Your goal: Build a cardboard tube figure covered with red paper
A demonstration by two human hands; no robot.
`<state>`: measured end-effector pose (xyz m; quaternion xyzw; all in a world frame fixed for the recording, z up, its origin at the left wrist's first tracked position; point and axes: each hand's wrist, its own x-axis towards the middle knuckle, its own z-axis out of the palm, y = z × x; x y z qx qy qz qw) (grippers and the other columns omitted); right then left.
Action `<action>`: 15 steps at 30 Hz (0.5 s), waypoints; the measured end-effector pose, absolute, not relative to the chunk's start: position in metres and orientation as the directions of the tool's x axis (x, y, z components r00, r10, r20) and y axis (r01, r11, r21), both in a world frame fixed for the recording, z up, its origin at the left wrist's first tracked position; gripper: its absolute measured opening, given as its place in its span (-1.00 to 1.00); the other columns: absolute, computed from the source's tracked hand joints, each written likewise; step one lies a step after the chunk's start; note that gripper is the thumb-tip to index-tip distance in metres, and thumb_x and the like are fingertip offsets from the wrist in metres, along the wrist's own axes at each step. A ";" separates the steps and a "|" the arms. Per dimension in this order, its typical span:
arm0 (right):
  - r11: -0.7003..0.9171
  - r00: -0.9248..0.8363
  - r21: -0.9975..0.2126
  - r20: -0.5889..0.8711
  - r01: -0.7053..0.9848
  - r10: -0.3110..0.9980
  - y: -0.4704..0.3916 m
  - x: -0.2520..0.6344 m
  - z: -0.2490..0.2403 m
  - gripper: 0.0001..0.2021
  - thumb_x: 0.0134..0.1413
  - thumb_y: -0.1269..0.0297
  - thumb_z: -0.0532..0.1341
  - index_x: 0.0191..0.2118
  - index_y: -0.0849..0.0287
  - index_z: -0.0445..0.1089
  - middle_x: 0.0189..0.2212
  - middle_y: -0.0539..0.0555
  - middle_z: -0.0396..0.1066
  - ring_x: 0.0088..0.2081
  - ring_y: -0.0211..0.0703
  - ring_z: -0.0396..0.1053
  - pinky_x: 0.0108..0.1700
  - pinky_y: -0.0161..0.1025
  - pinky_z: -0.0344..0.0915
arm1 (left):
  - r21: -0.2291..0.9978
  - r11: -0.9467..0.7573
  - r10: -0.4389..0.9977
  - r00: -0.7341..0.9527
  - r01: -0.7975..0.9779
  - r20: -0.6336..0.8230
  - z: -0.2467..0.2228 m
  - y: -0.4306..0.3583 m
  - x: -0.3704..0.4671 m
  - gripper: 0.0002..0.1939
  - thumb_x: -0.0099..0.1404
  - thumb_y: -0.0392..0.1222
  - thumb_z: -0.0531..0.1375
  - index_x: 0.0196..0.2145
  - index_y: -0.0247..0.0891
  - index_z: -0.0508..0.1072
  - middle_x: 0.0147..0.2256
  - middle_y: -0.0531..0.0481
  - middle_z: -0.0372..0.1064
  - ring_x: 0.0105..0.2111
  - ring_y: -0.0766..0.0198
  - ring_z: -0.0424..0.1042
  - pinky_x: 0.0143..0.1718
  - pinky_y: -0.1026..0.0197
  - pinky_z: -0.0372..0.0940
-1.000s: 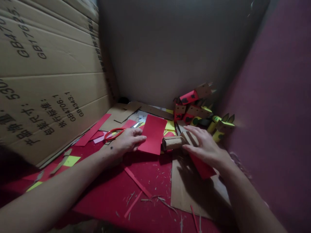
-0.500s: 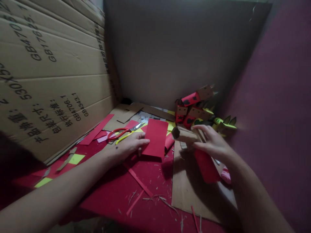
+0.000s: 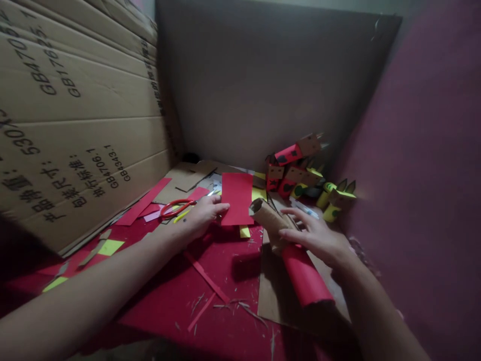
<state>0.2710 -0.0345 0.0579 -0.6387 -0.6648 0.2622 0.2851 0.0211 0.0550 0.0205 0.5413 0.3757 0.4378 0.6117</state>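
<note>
My left hand pinches the left edge of a red paper rectangle between thumb and fingers, holding it tilted up above the table. My right hand grips a bare brown cardboard tube whose open end points left. Against it, under the same hand, is a tube wrapped in red paper, pointing toward me. How the two tubes touch is hidden by my fingers. Scissors with red handles lie beside my left hand, their blades partly hidden behind it.
A large printed cardboard box walls off the left. Several tube figures in red and yellow paper are piled at the back right. A cardboard sheet lies under my right hand. Paper strips and scraps litter the red tabletop.
The red paper has been lifted and tilted up, showing a yellow scrap below it. My right hand has turned the tubes, so the red one shows at greater length. The view has shifted slightly.
</note>
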 end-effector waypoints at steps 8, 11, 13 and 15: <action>0.262 -0.222 -0.482 0.139 0.836 0.965 -0.047 0.246 0.052 -0.45 -0.03 0.12 0.25 0.13 0.02 0.23 -0.04 0.14 0.29 0.00 0.07 0.28 0.02 0.02 0.22 | 0.997 -0.071 0.857 0.513 0.038 0.042 0.027 0.042 0.013 -0.83 0.15 -0.18 0.26 -0.48 -0.29 0.36 -0.59 0.12 0.27 -0.60 0.41 0.23 -0.53 0.33 0.15; 0.288 -0.237 -0.439 0.168 0.851 0.957 -0.048 0.242 0.049 -0.44 -0.05 0.09 0.27 0.10 0.10 0.25 -0.07 0.17 0.30 0.00 0.07 0.27 0.02 0.01 0.23 | 0.999 -0.034 0.797 0.603 -0.030 0.045 0.021 0.042 0.016 -0.89 0.16 -0.20 0.25 -0.35 -0.30 0.45 -0.51 0.06 0.36 -0.50 0.35 0.32 -0.43 0.28 0.22; 0.258 -0.193 -0.445 0.186 0.858 0.963 -0.047 0.241 0.049 -0.45 -0.07 0.07 0.28 0.07 0.15 0.27 -0.08 0.19 0.31 -0.01 0.08 0.28 0.01 0.01 0.24 | 0.997 0.009 0.759 0.650 -0.074 0.042 0.018 0.042 0.017 -0.82 0.17 -0.22 0.23 -0.24 -0.29 0.48 -0.52 0.05 0.37 -0.53 0.34 0.32 -0.44 0.26 0.24; 0.231 -0.152 -0.472 0.200 0.851 0.968 -0.046 0.242 0.049 -0.45 -0.07 0.06 0.29 0.05 0.15 0.28 -0.06 0.19 0.32 0.00 0.09 0.28 0.01 0.02 0.24 | 0.992 0.050 0.736 0.676 -0.113 0.040 0.015 0.043 0.018 -0.75 0.18 -0.23 0.21 -0.16 -0.29 0.48 -0.55 0.05 0.36 -0.59 0.35 0.30 -0.48 0.26 0.24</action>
